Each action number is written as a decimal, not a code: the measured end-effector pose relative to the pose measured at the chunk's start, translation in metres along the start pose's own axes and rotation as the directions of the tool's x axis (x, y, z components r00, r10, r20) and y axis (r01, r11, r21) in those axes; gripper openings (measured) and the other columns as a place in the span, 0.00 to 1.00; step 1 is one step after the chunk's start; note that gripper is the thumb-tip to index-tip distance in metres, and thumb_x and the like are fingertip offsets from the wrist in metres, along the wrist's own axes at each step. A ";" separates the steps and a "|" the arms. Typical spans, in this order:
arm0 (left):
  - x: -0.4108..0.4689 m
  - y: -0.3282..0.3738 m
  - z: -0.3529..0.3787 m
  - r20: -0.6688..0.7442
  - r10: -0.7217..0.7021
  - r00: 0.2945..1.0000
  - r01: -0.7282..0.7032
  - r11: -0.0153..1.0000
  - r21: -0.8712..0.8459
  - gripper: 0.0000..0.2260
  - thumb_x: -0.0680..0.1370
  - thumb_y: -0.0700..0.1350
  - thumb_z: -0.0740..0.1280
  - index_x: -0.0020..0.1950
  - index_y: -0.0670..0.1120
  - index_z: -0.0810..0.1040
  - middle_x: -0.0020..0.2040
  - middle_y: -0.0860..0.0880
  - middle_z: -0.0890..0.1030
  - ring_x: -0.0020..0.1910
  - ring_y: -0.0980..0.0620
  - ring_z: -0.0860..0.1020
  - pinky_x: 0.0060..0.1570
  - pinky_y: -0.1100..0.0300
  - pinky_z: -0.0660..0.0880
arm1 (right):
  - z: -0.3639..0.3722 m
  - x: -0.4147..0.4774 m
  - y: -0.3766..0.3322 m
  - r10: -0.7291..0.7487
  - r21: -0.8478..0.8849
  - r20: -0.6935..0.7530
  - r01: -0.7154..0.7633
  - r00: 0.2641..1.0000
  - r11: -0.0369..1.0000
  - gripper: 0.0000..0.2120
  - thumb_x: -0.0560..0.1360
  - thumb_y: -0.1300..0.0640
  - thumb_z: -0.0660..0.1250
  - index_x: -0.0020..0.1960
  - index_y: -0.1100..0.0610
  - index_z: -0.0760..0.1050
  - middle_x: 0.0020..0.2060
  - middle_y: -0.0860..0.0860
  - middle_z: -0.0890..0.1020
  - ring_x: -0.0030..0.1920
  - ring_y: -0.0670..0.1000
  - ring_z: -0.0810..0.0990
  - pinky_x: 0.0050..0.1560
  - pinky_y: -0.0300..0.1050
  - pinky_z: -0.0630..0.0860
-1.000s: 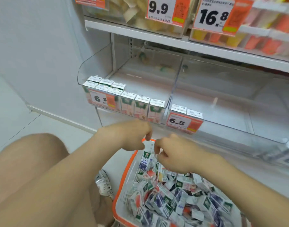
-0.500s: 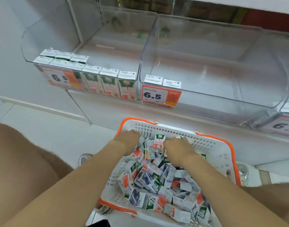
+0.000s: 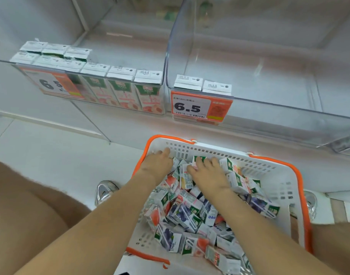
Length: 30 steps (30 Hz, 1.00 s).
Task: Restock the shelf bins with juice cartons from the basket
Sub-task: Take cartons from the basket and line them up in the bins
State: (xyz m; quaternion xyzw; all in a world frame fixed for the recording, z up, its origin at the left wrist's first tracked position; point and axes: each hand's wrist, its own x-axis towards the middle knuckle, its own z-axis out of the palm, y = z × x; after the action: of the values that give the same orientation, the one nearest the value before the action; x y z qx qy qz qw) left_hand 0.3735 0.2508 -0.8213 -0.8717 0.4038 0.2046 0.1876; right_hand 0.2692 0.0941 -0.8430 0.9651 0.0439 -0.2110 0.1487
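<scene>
Left grip (image 3: 157, 165): bare, uncovered to the fingertips; fine detail on the fingers is too blurred to read.
Right grip (image 3: 207, 173): bare in the same way.
Left forearm (image 3: 102, 225): bare along its whole visible length, from the wrist to the lower edge of the picture.
Right forearm (image 3: 259, 225): bare likewise, from wrist to lower edge.
Left leg (image 3: 21, 215): bare wherever it shows, a broad rounded shape.
Right leg (image 3: 334, 245): a bare part at the right edge.
Left shoe (image 3: 105, 192): silver and glossy, with a rounded toe and bright highlights; only the front shows.
Right shoe (image 3: 309, 203): the same silver gloss, mostly hidden.
</scene>
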 end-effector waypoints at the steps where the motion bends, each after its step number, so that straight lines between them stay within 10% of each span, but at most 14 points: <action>1: -0.002 0.003 0.000 -0.011 0.024 1.000 -0.023 0.998 0.051 0.22 0.77 0.30 0.67 0.71 0.40 0.75 0.73 0.40 0.64 0.69 0.41 0.71 0.63 0.48 0.75 | -0.001 0.001 0.001 -0.015 -0.017 -0.023 0.015 1.000 1.000 0.30 0.74 0.60 0.72 0.72 0.56 0.64 0.69 0.62 0.72 0.65 0.63 0.74 0.68 0.61 0.63; 5: -0.003 0.007 0.009 -0.076 0.063 0.995 -0.049 0.983 0.176 0.18 0.79 0.34 0.68 0.69 0.43 0.77 0.73 0.42 0.65 0.71 0.41 0.67 0.66 0.48 0.71 | -0.005 -0.002 0.005 -0.074 0.015 -0.109 0.076 0.991 0.997 0.24 0.74 0.60 0.70 0.68 0.58 0.67 0.56 0.58 0.82 0.54 0.59 0.81 0.64 0.57 0.68; 10: -0.003 0.003 0.010 -0.082 0.094 0.992 -0.070 0.964 0.257 0.21 0.80 0.37 0.66 0.73 0.44 0.70 0.69 0.43 0.73 0.68 0.41 0.71 0.65 0.47 0.69 | -0.027 -0.017 0.017 0.215 0.529 -0.197 -0.081 0.957 0.845 0.18 0.73 0.55 0.65 0.63 0.53 0.71 0.36 0.49 0.80 0.35 0.54 0.76 0.48 0.46 0.74; 13: -0.004 -0.001 0.008 -0.084 0.132 0.988 -0.109 0.964 0.242 0.21 0.80 0.35 0.66 0.73 0.44 0.70 0.69 0.43 0.74 0.69 0.42 0.70 0.65 0.48 0.69 | -0.041 -0.030 0.022 0.443 0.851 -0.100 -0.154 0.891 0.502 0.12 0.74 0.51 0.70 0.54 0.50 0.71 0.32 0.50 0.80 0.29 0.52 0.76 0.29 0.43 0.67; 16: -0.009 -0.014 -0.001 -0.072 0.163 0.984 -0.154 0.981 0.117 0.24 0.78 0.32 0.68 0.73 0.46 0.72 0.68 0.43 0.74 0.68 0.42 0.70 0.65 0.49 0.71 | -0.054 -0.042 0.031 0.522 0.988 0.096 -0.147 0.847 0.057 0.10 0.74 0.53 0.73 0.50 0.52 0.72 0.39 0.53 0.82 0.31 0.49 0.78 0.32 0.45 0.72; 22: -0.038 -0.024 -0.051 -0.007 0.072 0.997 -0.065 0.859 -0.508 0.16 0.82 0.46 0.69 0.70 0.52 0.75 0.67 0.44 0.70 0.62 0.42 0.75 0.64 0.51 0.73 | -0.089 -0.076 0.044 0.169 0.824 0.378 -0.247 0.910 -0.510 0.12 0.59 0.65 0.62 0.41 0.56 0.66 0.45 0.60 0.76 0.40 0.56 0.76 0.41 0.52 0.77; 24: -0.054 -0.027 -0.072 -0.029 0.081 0.996 -0.082 0.814 -0.575 0.17 0.82 0.50 0.71 0.70 0.52 0.76 0.67 0.46 0.70 0.66 0.43 0.73 0.66 0.52 0.72 | -0.105 -0.091 0.045 0.128 0.822 0.338 -0.227 0.932 -0.522 0.12 0.61 0.61 0.64 0.43 0.57 0.67 0.46 0.59 0.76 0.41 0.56 0.74 0.42 0.48 0.73; 30: -0.107 -0.044 -0.121 -0.208 0.100 0.973 -0.214 0.727 -0.653 0.18 0.80 0.59 0.69 0.68 0.57 0.77 0.66 0.54 0.76 0.67 0.52 0.73 0.67 0.54 0.71 | -0.161 -0.125 0.030 0.363 0.996 0.008 0.026 0.932 -0.090 0.28 0.66 0.52 0.84 0.58 0.50 0.71 0.43 0.49 0.86 0.34 0.44 0.82 0.33 0.42 0.77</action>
State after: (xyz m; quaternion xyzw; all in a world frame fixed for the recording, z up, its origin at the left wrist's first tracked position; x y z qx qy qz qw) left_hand 0.3697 0.2847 -0.6575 -0.8564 0.3892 0.2815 -0.1893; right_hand 0.2233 0.1123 -0.6427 0.7802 -0.2274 -0.0233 -0.5823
